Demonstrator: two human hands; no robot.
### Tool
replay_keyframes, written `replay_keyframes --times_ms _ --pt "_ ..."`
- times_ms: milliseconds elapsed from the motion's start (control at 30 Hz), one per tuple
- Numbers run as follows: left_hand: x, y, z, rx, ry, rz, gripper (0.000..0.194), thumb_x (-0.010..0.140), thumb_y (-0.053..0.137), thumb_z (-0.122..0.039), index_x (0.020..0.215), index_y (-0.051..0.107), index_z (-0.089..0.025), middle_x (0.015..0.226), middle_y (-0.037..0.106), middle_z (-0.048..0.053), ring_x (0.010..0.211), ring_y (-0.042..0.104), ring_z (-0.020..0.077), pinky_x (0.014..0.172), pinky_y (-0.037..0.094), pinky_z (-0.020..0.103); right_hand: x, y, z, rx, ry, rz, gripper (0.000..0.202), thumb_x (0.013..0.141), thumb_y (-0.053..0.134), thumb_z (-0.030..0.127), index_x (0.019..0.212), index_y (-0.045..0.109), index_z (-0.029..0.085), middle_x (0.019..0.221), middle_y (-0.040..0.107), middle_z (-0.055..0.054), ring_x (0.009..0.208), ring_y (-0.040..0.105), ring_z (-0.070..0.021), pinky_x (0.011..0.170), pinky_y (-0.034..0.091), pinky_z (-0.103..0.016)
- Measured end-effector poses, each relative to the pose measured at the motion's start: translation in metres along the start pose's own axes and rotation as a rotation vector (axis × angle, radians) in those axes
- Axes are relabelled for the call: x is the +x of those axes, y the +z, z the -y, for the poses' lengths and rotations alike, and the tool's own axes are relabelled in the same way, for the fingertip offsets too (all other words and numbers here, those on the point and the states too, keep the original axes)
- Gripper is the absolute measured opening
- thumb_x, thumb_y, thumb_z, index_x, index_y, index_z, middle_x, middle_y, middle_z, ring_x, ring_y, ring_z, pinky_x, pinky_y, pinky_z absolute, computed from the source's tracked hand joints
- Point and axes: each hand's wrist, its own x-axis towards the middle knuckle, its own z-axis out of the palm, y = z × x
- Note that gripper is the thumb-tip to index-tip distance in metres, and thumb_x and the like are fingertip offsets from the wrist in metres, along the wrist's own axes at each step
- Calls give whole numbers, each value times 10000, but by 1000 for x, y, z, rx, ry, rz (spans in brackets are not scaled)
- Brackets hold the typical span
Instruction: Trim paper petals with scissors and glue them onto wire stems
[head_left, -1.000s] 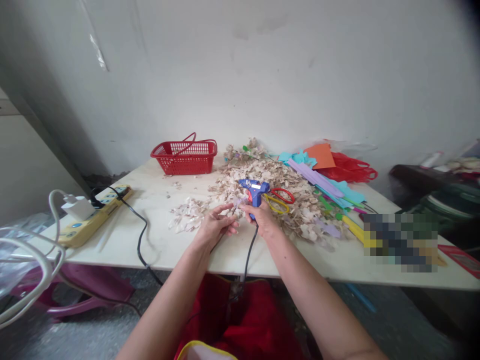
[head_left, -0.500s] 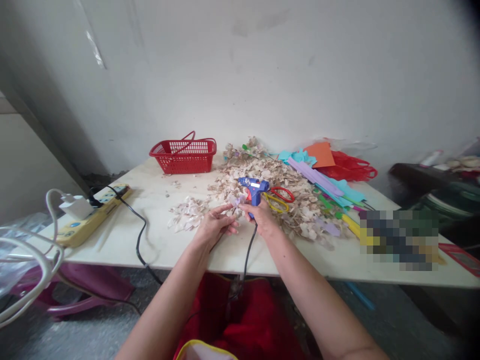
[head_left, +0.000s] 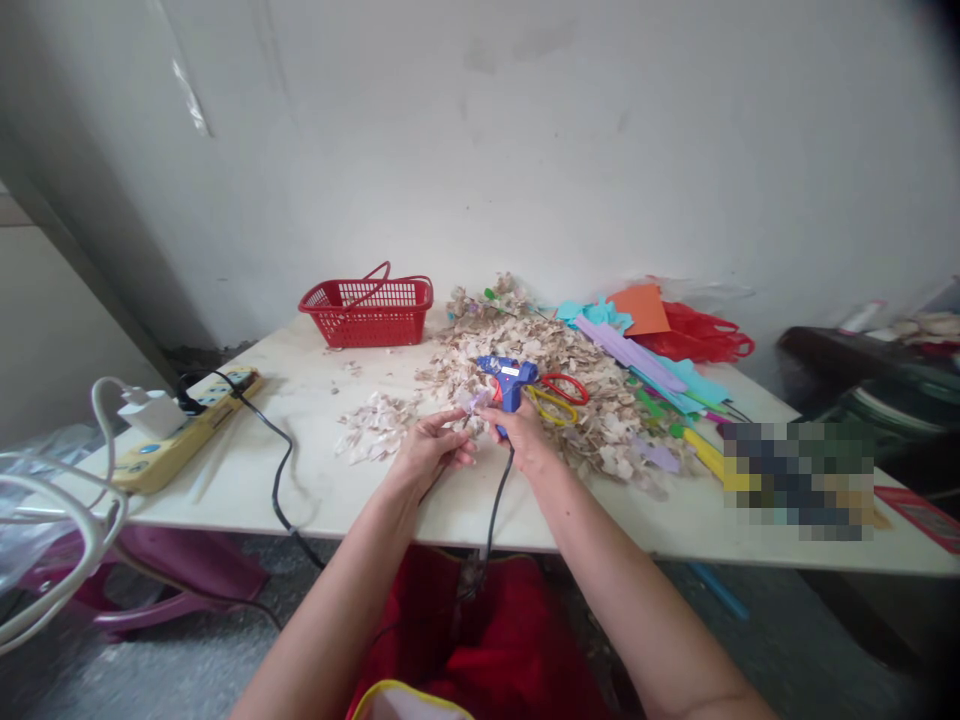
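My right hand (head_left: 526, 432) is wrapped round the handle of a blue hot glue gun (head_left: 513, 374), whose nozzle points left over the petal heap. From its grip a black cord runs down past the table's front edge. My left hand (head_left: 433, 450) is closed, its fingers pinching a small pale purple flower (head_left: 474, 401) right beside the right fingertips. A thin dark line under the left palm may be the stem. Behind the gun lies a big heap of whitish-brown petals (head_left: 480, 350), and a smaller petal pile (head_left: 375, 425) is left of my hands.
A red basket (head_left: 367, 318) stands at the back left. At the left end lies a yellow power strip (head_left: 169, 450) with cables. Scissors with red and yellow handles (head_left: 559, 400) lie just right of the gun. Coloured paper strips (head_left: 630, 353) and a red plastic bag (head_left: 697, 335) are farther right.
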Motion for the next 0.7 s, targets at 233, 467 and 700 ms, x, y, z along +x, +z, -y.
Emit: replay_keyframes --times_ms 233,467,700 --pt "0 0 -1 -8 10 -10 502 605 715 -210 1063 537 -111 587 655 38 448 587 121 424 438 189 -2 1 4 5 26 -25 341 549 682 285 812 489 189 500 478 79 338 360 -40 314 220 -165" --pt "-1 1 -2 -45 -3 -16 503 606 709 -195 1067 528 -105 581 654 36 444 584 115 422 438 180 0 -2 2 50 16 -23 407 563 672 299 912 499 180 569 569 46 335 378 -44 310 211 -168" --pt "-1 -1 -3 -79 -8 9 466 632 694 -172 1065 533 -111 586 654 41 449 580 106 408 427 163 1 -4 2 71 15 -22 406 606 649 322 945 492 164 571 601 16 316 372 -44 297 174 -164"
